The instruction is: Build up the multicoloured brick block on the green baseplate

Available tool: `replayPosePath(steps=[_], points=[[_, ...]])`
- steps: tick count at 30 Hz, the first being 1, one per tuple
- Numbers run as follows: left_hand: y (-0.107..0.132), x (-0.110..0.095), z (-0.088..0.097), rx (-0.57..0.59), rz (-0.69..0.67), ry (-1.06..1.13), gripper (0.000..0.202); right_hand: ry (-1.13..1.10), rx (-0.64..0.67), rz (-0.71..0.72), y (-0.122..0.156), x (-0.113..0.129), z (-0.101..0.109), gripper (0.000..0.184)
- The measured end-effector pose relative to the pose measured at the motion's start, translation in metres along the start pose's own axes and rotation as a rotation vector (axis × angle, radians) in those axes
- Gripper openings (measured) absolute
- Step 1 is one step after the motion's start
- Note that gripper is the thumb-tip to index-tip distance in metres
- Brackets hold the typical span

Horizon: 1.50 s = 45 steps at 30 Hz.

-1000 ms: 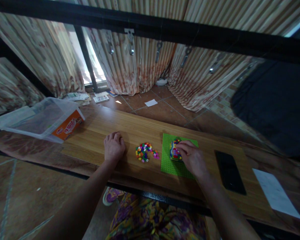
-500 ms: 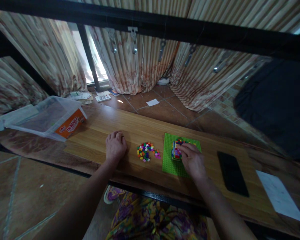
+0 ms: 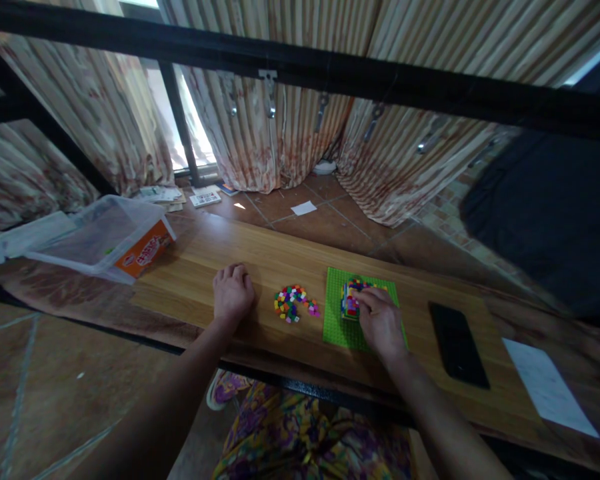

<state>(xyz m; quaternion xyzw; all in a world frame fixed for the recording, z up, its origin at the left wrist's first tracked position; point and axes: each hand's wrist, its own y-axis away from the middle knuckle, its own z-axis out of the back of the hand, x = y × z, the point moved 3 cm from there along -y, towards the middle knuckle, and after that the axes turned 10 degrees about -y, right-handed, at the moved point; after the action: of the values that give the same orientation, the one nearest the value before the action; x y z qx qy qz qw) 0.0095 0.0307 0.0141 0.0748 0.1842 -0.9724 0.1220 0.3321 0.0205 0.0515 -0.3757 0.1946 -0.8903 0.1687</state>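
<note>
My right hand [image 3: 383, 325] reaches over a small walled structure of coloured toy bricks [image 3: 351, 306] on a green studded baseplate [image 3: 333, 320]. Thumb and fingers are pinched together at the structure's top; whatever lies between the fingertips is too small to make out. The hand covers the structure's right part. To the left, my left hand [image 3: 233, 293] rests on the wooden tabletop with its fingers curled in, and nothing shows in it. Between that hand and the baseplate lies a loose pile of tiny coloured bricks [image 3: 293, 293], with several pink ones at its right side.
A black phone [image 3: 459, 345] and a white paper sheet [image 3: 547, 383] lie right of the baseplate. A clear plastic bin [image 3: 97, 267] with an orange label stands at the left end. Beyond the table [image 3: 260, 247], a dark metal bar [image 3: 300, 67] crosses in front of curtains.
The view has shifted slightly. My right hand stays at the brick structure, its fingers moved only a little. My left hand and the loose pile look the same.
</note>
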Motion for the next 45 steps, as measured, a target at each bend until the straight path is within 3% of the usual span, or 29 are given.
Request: replayPosePath(steps=[5,9,16,29,33,38,41,45], points=[[0.0,0.0,0.0,0.005,-0.001,-0.003,0.027,0.015,-0.015,-0.005,0.004,0.007,0.004,0.032],[0.0,0.0,-0.001,0.004,-0.001,-0.015,0.027,0.021,-0.085,0.008,0.017,0.029,0.001,0.029],[0.001,0.0,0.0,0.015,0.01,-0.018,0.026,-0.111,0.074,-0.024,0.047,0.063,-0.042,0.024],[0.002,-0.001,0.0,0.015,0.003,0.005,0.027,-0.137,0.18,-0.078,0.042,0.069,-0.086,0.018],[0.002,0.0,-0.001,0.011,0.001,0.003,0.026,-0.22,0.132,-0.104,0.042,0.072,-0.079,0.02],[0.001,0.001,-0.002,-0.011,-0.008,-0.007,0.025,-0.442,0.035,-0.294,0.045,0.072,-0.054,0.014],[0.0,0.002,-0.002,-0.02,-0.013,-0.006,0.025,-0.557,-0.046,-0.366,0.046,0.063,-0.036,0.012],[0.0,0.002,-0.002,-0.019,-0.014,-0.02,0.027,-0.551,-0.173,-0.373,0.043,0.04,-0.012,0.015]])
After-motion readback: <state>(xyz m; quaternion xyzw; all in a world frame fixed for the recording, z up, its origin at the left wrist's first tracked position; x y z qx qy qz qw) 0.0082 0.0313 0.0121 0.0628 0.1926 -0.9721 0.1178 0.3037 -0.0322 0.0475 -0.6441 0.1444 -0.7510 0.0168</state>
